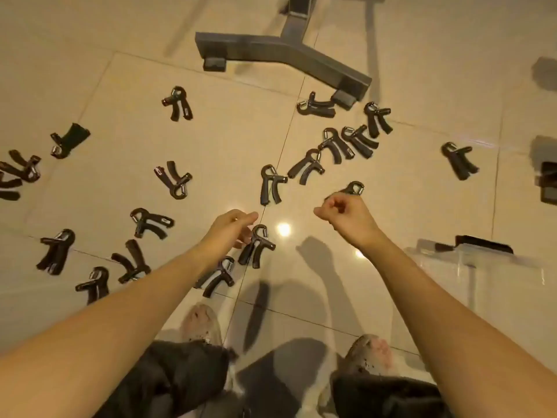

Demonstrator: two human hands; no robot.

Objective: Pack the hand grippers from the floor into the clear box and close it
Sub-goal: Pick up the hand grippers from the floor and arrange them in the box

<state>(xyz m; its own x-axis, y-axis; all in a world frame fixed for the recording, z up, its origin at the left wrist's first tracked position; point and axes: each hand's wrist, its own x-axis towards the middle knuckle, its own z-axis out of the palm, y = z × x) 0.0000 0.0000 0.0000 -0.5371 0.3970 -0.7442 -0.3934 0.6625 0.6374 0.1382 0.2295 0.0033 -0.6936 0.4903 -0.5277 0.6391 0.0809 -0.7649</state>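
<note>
Several black hand grippers lie scattered over the beige tiled floor, among them one [272, 184] in the middle and a cluster [337, 146] further right. My left hand [232, 226] reaches out above the floor, fingers apart, right beside a gripper [256, 246] near its fingertips and holding nothing. My right hand [343, 214] is curled into a fist, and the spring end of a hand gripper [355, 187] sticks out past its knuckles. The clear box [494, 273] with a black latch stands at the right.
A grey metal stand base [280, 54] with rubber feet rests on the floor at the back. Dark objects [547, 182] sit at the far right edge. My two shoes [200, 325] and dark trouser legs show at the bottom.
</note>
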